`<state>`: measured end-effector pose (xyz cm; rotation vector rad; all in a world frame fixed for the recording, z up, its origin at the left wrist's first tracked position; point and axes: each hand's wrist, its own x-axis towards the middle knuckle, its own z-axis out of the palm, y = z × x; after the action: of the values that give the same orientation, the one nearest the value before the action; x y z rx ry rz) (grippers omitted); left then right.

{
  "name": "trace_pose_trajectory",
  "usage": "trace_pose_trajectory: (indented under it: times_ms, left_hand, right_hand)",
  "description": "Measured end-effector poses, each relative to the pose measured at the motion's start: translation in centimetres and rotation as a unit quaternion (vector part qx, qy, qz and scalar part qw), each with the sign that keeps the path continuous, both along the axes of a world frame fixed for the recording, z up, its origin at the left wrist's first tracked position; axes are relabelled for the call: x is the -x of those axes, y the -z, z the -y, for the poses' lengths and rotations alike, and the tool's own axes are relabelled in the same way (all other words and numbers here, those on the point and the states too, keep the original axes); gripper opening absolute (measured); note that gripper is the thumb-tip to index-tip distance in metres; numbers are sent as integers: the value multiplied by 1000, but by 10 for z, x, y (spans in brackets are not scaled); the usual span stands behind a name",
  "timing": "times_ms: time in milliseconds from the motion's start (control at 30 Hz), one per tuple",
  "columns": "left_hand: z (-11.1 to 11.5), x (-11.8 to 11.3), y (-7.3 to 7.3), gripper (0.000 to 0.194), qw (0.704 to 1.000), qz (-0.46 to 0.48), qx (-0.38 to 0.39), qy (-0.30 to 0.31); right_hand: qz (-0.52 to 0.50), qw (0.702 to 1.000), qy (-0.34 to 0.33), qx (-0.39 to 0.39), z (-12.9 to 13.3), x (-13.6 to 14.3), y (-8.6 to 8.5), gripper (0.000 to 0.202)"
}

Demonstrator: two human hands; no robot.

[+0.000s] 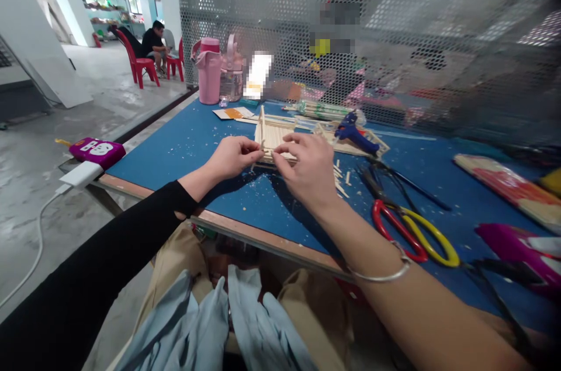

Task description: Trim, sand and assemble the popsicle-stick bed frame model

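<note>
On the blue tabletop lies a small model of pale wooden sticks (274, 132), with a flat slatted base and an upright piece at its left side. My left hand (232, 158) is closed in a pinch at its near left corner, on a thin wooden stick. From the right, my right hand (307, 163) pinches at the model's near edge, close to the left fingertips; its thumb and forefinger hide most of what they hold. A blue glue gun (357, 134) rests on a second wooden frame (383, 150) behind my right hand. Short cut sticks (339, 181) lie beside that hand.
Scissors (409, 231) with red and yellow handles lie right of my forearm. A pink flask (209, 73) and a clear bottle (232, 76) stand at the back left. A purple power bank (99, 151) sits at the left edge. A perforated metal screen (263, 3) borders the table's back.
</note>
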<state>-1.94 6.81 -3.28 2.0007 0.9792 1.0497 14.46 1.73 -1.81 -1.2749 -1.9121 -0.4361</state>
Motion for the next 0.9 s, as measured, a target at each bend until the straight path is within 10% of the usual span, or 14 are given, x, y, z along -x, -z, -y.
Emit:
trace_pose_trajectory:
  times_ms: [300,567,900]
  left_hand:
    - [0,0,0,17,1000,-5,-2,0]
    - [0,-2,-1,15,1000,-1,-1,9]
    - [-1,-1,0,15,1000,-1,-1,16]
  right_hand:
    - [-114,960,-13,255,-20,-16,-39,13]
    - [-17,996,-83,3,-13,-6,-5,11]
    - [-5,997,-37,-65,-15,2,8,13]
